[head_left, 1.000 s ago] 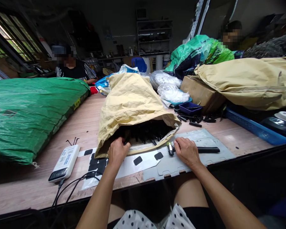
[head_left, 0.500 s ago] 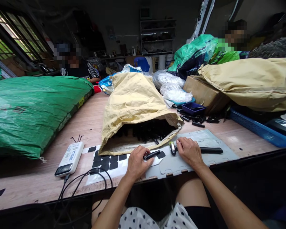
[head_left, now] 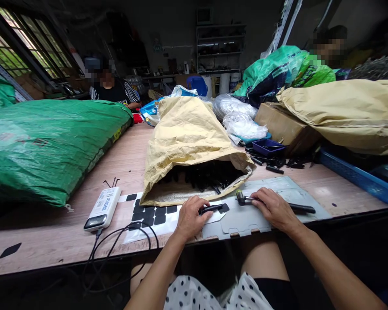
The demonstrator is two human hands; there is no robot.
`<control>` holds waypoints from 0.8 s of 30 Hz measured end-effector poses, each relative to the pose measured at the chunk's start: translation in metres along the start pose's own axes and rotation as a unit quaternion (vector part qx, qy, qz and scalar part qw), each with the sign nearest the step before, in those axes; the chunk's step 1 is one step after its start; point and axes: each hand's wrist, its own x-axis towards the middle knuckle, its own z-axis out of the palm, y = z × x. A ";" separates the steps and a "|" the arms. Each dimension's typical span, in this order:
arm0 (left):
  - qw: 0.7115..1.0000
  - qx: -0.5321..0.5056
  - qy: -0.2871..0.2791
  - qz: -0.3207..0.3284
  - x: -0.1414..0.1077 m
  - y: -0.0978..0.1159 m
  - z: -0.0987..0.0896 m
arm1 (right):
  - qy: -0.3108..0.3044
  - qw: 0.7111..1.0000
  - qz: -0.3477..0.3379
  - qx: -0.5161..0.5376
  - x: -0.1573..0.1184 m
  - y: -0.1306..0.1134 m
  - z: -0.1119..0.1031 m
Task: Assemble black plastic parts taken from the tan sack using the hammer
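Observation:
My left hand (head_left: 191, 216) pinches a slim black piece (head_left: 212, 208), its far end pointing right over the grey board. Wrapped round a small hammer (head_left: 241, 199) is my right hand (head_left: 273, 206); the hammer's dark head, with a yellow-green face, is at the left, and its black grip (head_left: 302, 208) sticks out to the right. Both hands are low over the grey board (head_left: 255, 219). A white sheet with black rounded-square stickers (head_left: 155, 215) lies left of my left hand. Just beyond my hands, an open tan sack (head_left: 187, 137) shows many black pieces (head_left: 203, 175) in its mouth.
A white power bank (head_left: 102, 208) with a black cable (head_left: 126, 228) lies on the left. A big green sack (head_left: 51, 146) stands behind it. At right are a purple tray (head_left: 268, 147), loose black pieces (head_left: 274, 169), a carton (head_left: 283, 127) and a blue basket (head_left: 355, 176). Two people sit across.
My right hand has turned and now grips the hammer by its shaft, the head swung up off the board. The left hand keeps its hold on the black piece. The view has shifted slightly left.

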 end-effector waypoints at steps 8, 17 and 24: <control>0.999 -0.031 -0.008 -0.027 0.002 -0.003 0.001 | 0.057 0.990 -0.003 0.128 0.009 -0.081 -0.005; 0.999 -0.039 -0.007 -0.029 0.003 -0.003 -0.001 | 0.019 0.998 -0.032 0.046 0.009 -0.127 0.018; 0.997 -0.062 -0.002 -0.035 0.003 -0.004 0.001 | 0.042 0.998 -0.019 0.035 0.007 -0.123 0.017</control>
